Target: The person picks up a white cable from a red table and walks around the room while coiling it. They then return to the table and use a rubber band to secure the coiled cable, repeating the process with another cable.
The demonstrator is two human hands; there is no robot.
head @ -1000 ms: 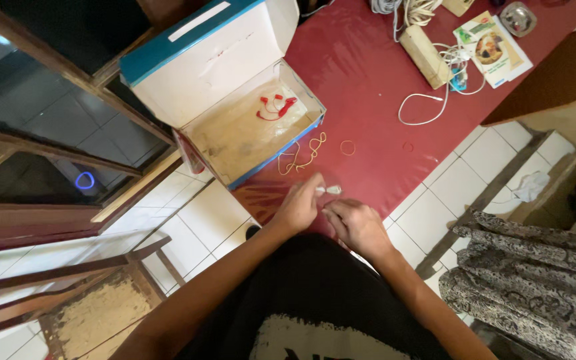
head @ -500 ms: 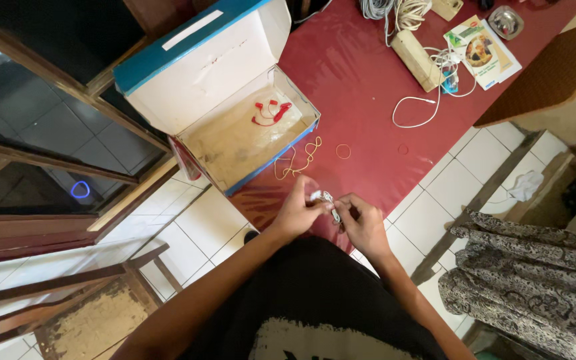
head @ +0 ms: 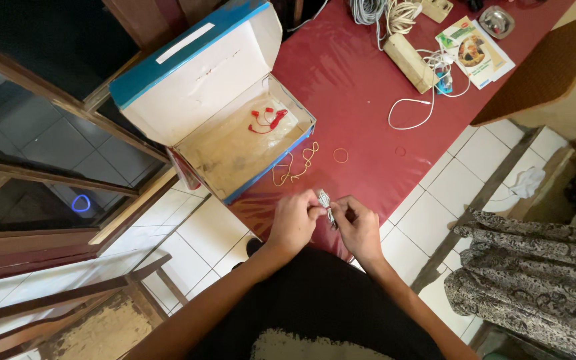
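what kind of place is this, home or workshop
Most likely a room in a home: a table with a red cover on a white tiled floor, a wooden chair, and patterned cloth lying nearby.

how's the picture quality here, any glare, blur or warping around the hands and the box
Head view: soft daylight, glare streaks on the glossy maroon tabletop; wide-angle warping bends the open white-and-blue cardboard box and floor tiles at the edges; the left hand and right hand are fairly sharp, but the small bundled white cable they pinch is too small to resolve.
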